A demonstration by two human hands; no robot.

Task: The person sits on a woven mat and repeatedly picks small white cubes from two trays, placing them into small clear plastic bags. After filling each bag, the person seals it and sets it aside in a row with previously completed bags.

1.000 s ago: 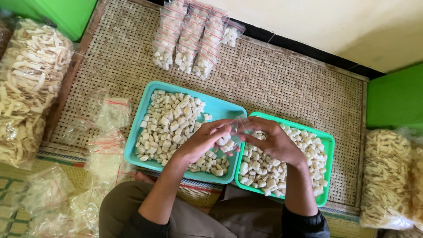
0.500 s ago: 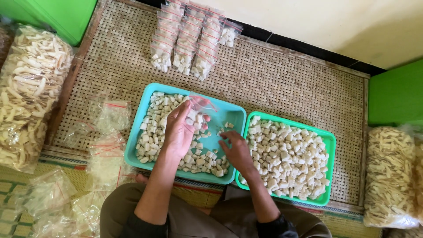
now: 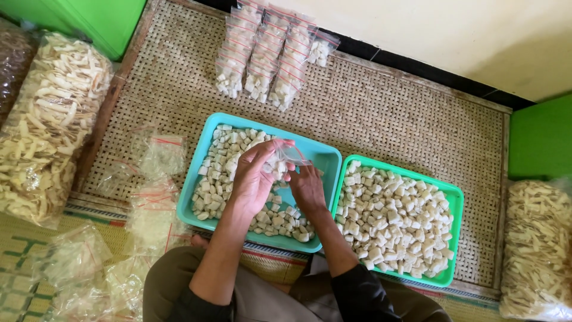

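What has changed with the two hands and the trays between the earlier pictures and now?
The left hand rose off the pieces in the blue tray and now holds a small clear bag with a few pieces inside. The right hand moved up beside it, at the bag's mouth. Both trays, the green tray too, and the filled bags stayed put.

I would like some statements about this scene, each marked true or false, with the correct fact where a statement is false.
1. The left hand holds a small clear bag over the blue tray. True.
2. The green tray has no pieces in it. False: it is nearly full of pale cubes.
3. The filled small bags lie in a row on the woven mat beyond the trays. True.
4. The right hand rests on the green tray. False: it is over the blue tray, beside the left hand.
5. The two trays stand apart, at opposite ends of the mat. False: they sit side by side.
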